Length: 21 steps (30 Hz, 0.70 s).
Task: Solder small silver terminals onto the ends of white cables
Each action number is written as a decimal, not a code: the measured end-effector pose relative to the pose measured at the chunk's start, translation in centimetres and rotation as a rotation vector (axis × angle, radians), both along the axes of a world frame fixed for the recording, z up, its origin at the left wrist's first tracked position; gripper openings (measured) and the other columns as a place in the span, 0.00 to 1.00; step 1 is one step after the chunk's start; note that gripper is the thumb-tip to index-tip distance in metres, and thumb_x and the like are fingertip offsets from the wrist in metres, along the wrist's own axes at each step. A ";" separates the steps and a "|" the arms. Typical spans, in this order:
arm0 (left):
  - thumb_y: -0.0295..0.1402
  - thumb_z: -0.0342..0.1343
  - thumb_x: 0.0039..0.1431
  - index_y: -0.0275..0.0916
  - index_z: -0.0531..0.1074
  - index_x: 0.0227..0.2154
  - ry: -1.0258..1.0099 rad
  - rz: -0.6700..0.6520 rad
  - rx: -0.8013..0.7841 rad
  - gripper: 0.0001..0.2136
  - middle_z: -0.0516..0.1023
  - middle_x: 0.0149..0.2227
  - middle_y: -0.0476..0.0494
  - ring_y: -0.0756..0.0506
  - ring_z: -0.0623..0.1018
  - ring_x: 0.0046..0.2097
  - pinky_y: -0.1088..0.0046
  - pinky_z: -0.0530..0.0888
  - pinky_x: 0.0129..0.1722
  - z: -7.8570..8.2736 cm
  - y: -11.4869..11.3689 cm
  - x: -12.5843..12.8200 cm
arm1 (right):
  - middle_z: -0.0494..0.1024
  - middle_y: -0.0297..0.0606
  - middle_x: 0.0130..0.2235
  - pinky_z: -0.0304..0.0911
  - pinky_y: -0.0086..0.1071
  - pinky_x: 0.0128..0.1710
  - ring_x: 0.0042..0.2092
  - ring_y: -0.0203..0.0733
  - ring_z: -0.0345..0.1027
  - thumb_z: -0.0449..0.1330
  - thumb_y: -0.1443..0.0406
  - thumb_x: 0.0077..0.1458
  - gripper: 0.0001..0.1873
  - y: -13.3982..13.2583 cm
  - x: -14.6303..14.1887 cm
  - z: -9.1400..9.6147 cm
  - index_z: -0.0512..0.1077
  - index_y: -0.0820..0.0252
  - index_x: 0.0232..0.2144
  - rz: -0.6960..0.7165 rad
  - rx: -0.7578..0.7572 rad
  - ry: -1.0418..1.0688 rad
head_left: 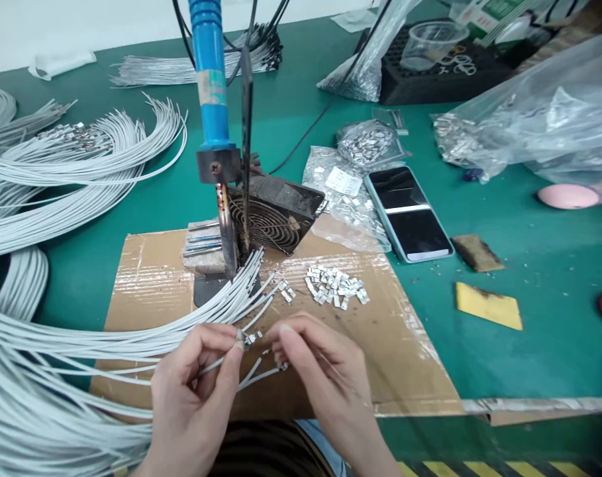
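Observation:
My left hand (194,397) pinches the end of a thin white wire (216,363) between thumb and forefinger, with a small metal terminal (249,340) at the fingertips. My right hand (325,377) is closed in a pinch just to the right, its fingertips near the same wire end and over other wire ends (261,377). A bundle of white wires (132,338) sweeps in from the left across the taped cardboard sheet (410,358). A pile of several loose metal terminals (335,286) lies on the cardboard beyond my hands.
A blue-handled soldering iron (208,79) stands upright in a holder beside a small black fan (271,218). Two phones (407,212), bags of terminals (367,142), a yellow sponge (487,306), a brown sponge (477,252) and more wire bundles (82,159) lie on the green table.

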<state>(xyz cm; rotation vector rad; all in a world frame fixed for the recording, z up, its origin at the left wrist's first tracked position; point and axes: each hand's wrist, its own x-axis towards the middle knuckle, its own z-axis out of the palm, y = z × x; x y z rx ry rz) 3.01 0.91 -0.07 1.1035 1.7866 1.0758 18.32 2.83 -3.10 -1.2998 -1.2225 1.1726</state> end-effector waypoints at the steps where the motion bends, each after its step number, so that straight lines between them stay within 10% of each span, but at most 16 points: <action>1: 0.34 0.64 0.60 0.43 0.78 0.27 -0.003 -0.013 -0.011 0.07 0.83 0.36 0.47 0.48 0.79 0.33 0.80 0.63 0.20 0.0 -0.3 -0.1 | 0.74 0.31 0.26 0.61 0.27 0.27 0.28 0.35 0.67 0.62 0.61 0.68 0.17 0.0 -0.5 0.2 0.77 0.57 0.26 0.035 0.004 -0.008; 21: 0.31 0.60 0.66 0.43 0.80 0.33 -0.061 -0.112 0.024 0.06 0.84 0.39 0.47 0.51 0.80 0.31 0.79 0.74 0.31 0.0 -3.0 -1.6 | 0.66 0.28 0.23 0.55 0.29 0.27 0.26 0.34 0.57 0.62 0.59 0.66 0.18 -0.8 -1.9 0.4 0.70 0.57 0.23 0.120 -0.135 0.172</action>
